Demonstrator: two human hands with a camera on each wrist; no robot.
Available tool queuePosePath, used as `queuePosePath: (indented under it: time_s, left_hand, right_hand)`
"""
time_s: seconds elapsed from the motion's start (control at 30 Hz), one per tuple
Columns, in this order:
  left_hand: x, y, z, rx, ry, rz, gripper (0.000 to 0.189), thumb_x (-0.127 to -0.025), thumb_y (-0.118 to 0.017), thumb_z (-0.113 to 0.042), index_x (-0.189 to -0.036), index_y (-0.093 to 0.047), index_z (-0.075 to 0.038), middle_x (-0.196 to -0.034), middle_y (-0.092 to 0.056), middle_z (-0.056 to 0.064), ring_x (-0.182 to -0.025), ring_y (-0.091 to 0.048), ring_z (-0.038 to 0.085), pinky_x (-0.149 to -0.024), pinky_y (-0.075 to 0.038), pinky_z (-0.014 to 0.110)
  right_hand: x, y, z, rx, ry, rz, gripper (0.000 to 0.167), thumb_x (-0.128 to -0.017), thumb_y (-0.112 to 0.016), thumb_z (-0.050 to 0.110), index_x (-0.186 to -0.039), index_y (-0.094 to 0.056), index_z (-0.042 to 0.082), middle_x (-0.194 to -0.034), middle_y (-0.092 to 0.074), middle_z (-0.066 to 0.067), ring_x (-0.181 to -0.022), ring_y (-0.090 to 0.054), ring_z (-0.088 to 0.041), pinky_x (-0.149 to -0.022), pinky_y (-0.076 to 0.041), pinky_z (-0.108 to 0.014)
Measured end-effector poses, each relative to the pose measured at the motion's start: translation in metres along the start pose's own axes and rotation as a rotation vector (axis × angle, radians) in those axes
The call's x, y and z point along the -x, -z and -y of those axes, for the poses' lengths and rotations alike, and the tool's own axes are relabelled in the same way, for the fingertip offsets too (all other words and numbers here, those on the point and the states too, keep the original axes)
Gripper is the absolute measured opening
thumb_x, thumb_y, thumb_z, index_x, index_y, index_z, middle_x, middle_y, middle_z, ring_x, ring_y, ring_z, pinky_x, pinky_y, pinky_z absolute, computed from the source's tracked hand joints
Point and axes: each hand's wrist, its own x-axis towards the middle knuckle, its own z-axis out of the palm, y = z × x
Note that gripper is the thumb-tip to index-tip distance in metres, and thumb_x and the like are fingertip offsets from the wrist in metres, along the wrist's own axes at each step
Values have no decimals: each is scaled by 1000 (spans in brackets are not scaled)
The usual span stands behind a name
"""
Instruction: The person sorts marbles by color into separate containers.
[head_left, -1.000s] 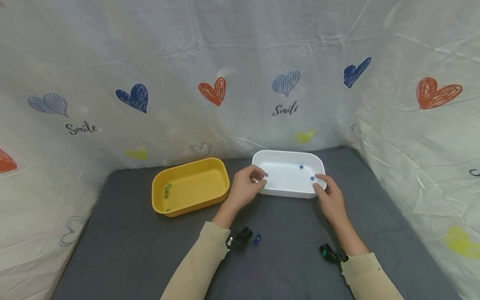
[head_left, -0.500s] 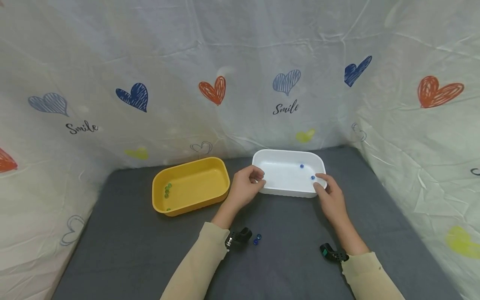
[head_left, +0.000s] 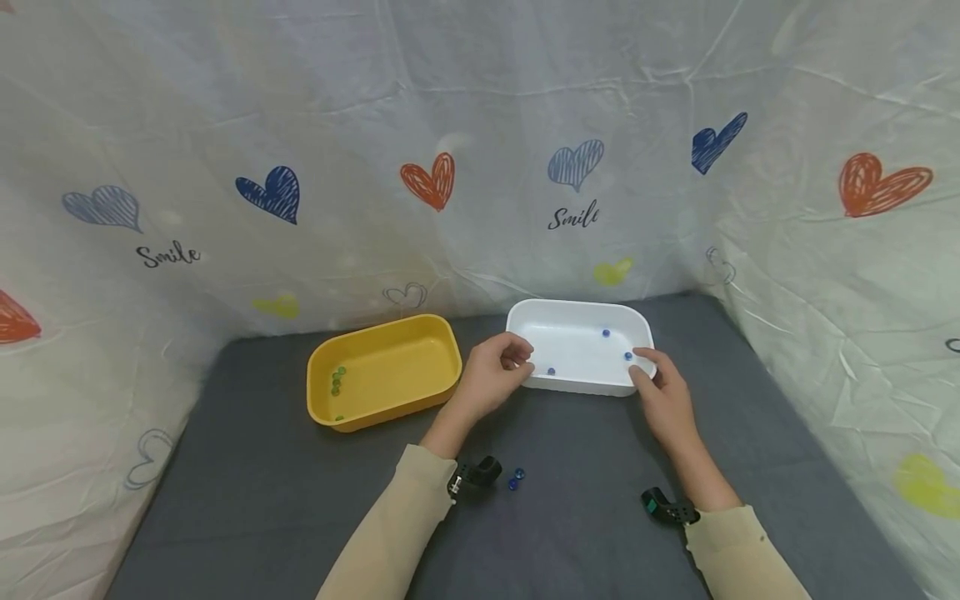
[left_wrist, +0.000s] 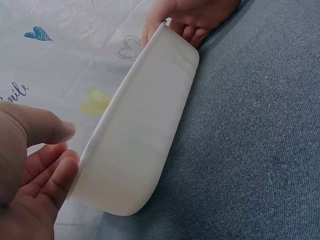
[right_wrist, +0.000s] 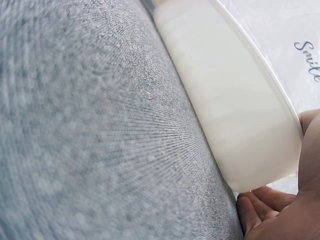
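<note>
A white plastic tray [head_left: 577, 346] stands at the back right, with three small blue balls that look like marbles [head_left: 606, 333] inside. At its left end is my left hand [head_left: 491, 371]. In the left wrist view, its thumb is apart from the rim while bent fingers [left_wrist: 62, 175] touch the tray's end; nothing shows between them. My right hand [head_left: 666, 400] holds the right end of the tray. The right wrist view has its fingers [right_wrist: 255, 210] low against the tray's end and the thumb side up at the rim.
Left of the white tray stands a yellow tray [head_left: 397, 367] with several green marbles [head_left: 336, 385] at its left side. Two blue marbles [head_left: 517, 479] lie on the dark grey cloth [head_left: 585, 517] near the left wrist. A heart-printed curtain [head_left: 480, 108] rises behind.
A blue marble by the left fingertips drops out of sight, then appears farther right near the white tray's front wall. Both hands stay almost in place.
</note>
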Motion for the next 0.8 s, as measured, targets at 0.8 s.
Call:
queuePosePath:
  time_s: [0.8]
  left_hand:
    - [34,15,-9,-24,-135,49,22,-101,-78,-10,-121,-73,-4,-109,-74,6,-94,-68,14,-88,-62,31]
  right_hand:
    - [0,0,3,9,-8,4,42,-113,-58,25,-149,-59,4,-167,-46,-21,-158,-37,-39,-125,-33,-65]
